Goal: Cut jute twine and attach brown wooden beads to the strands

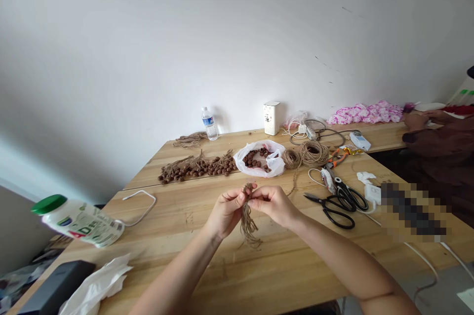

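A bundle of brown jute twine (pixel 249 223) hangs between my hands above the middle of the table, its loose ends fanned downward. My left hand (pixel 230 209) is closed around the bundle's upper part, with the thumb pressed on it. From the other side, my right hand (pixel 272 202) pinches at the same bundle just below its top. The exact strand under the right fingertips is too small to make out. Beyond the hands, an open white plastic bag (pixel 276 167) holds round brown beads (pixel 255 159). Two twine rolls, a small one (pixel 291 158) and a larger one (pixel 314 153), stand beside it.
Beaded twine pieces (pixel 198 166) lie left of the bag. Black scissors (pixel 335 209) and orange-handled pliers (pixel 337 158) are to the right. A white bottle with green cap (pixel 79 221) stands left. A water bottle (pixel 210 125) and white box (pixel 272 118) stand by the wall. Another person (pixel 440 157) sits at right.
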A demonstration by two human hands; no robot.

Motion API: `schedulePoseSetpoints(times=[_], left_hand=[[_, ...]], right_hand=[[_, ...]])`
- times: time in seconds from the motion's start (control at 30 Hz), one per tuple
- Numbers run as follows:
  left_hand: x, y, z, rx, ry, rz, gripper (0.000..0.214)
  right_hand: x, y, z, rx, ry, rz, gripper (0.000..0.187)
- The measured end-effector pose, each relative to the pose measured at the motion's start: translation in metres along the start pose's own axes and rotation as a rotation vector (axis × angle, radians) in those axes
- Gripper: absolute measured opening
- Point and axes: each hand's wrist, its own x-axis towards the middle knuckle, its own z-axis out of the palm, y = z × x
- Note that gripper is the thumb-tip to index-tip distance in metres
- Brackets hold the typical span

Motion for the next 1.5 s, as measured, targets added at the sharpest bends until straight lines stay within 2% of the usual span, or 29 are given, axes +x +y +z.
schedulePoseSetpoints(times=[0.2,0.37,0.47,0.57,0.67,0.77,0.83,1.07,1.23,1.37,1.5], left_hand=[[-0.001,-0.001,0.004,0.027,0.023,0.068,0.031],[0.000,-0.012,0.001,0.254,-0.044,0.013,0.028],[-0.001,-0.017,-0.004,0.443,0.017,0.109,0.031],[-0.002,-0.020,-0.006,0.568,0.015,0.199,0.028],[-0.002,-0.021,-0.005,0.516,0.058,0.210,0.031],[-0.001,-0.021,0.000,0.388,0.128,0.141,0.041],[-0.002,-0.019,0.003,0.315,0.127,0.086,0.046],[-0.007,-0.013,0.004,0.125,0.011,0.012,0.046],[-0.007,-0.012,-0.001,0.048,-0.149,-0.011,0.037],[-0.008,-0.011,-0.004,-0.016,-0.301,-0.094,0.031],[-0.009,-0.011,-0.004,-0.036,-0.383,-0.135,0.028]], right_hand=[[0.001,-0.001,0.000,0.026,0.097,-0.028,0.020],[0.000,-0.004,-0.005,-0.032,0.196,-0.047,0.020],[0.000,-0.003,-0.005,-0.103,0.218,-0.065,0.021],[-0.001,0.001,-0.002,-0.113,0.225,-0.086,0.021],[-0.001,0.006,0.003,-0.116,0.211,-0.079,0.020],[-0.002,0.008,0.005,-0.102,0.149,-0.063,0.019],[-0.002,0.007,0.006,-0.073,0.114,-0.065,0.020],[-0.004,0.000,0.004,0.072,0.049,-0.043,0.020],[-0.004,-0.002,0.004,0.200,0.033,-0.024,0.022],[-0.002,-0.003,-0.001,0.294,-0.077,0.024,0.032],[0.001,-0.004,-0.007,0.303,-0.183,0.045,0.037]])
